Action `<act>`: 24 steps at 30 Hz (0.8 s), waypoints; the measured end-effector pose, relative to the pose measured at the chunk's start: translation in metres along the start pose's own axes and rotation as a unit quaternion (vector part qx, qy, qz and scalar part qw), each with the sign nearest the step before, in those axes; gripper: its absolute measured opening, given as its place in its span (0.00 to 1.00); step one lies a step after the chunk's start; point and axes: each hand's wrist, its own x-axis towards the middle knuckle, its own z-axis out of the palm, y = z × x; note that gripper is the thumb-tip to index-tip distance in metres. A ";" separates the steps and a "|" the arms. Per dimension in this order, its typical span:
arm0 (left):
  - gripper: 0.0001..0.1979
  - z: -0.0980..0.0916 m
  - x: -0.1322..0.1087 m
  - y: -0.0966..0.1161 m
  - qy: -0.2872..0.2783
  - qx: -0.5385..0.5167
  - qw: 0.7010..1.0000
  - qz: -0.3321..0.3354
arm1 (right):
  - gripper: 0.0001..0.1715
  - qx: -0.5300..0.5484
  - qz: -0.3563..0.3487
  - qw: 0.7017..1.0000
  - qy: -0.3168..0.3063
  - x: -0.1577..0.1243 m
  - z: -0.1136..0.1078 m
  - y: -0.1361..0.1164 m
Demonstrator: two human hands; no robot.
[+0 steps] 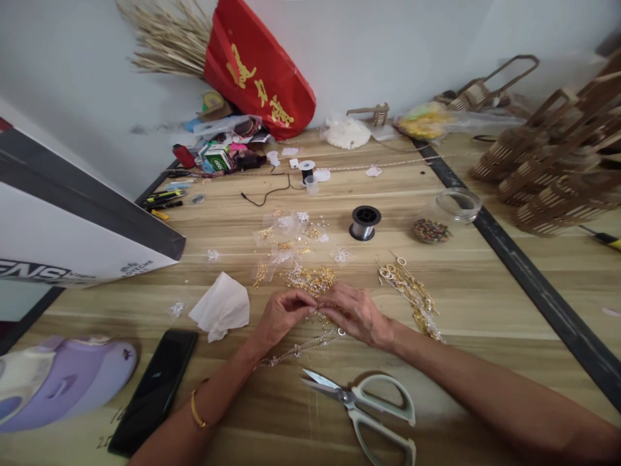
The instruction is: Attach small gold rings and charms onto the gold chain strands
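Observation:
My left hand (285, 313) and my right hand (358, 313) meet over the middle of the table, thumbs and forefingers pinched together. What sits between the fingertips is too small to make out. Just beyond them lies a pile of gold and silver beads (309, 278). A silver beaded chain (301, 348) with a small ring runs across the wood below my hands. Right of my right hand is a bundle of gold and silver chains (412, 294) with rings. White-handled scissors (361, 409) lie partly spread nearer to me.
Bead bags (284, 243), a wire spool (365, 223) and a jar of dark beads (431, 230) stand farther back. A folded tissue (222, 307), black phone (154, 391) and large box (82, 213) are at left. Wooden lantern-like pieces (548, 175) fill the back right.

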 end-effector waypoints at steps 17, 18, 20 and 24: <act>0.03 -0.001 -0.002 0.000 -0.009 0.044 0.998 0.051 | 0.06 0.003 0.001 1.000 -0.012 0.000 0.000 0.000; 0.03 -0.001 -0.002 0.000 -0.009 0.047 0.997 0.053 | 0.06 0.000 -0.001 1.000 -0.013 0.000 0.000 0.000; 0.03 -0.001 -0.002 0.000 -0.008 0.052 0.997 0.056 | 0.06 -0.002 -0.002 1.000 -0.016 0.000 0.000 0.000; 0.03 -0.002 -0.002 0.001 -0.007 0.058 0.996 0.063 | 0.05 -0.006 0.002 1.000 -0.019 0.000 -0.001 0.000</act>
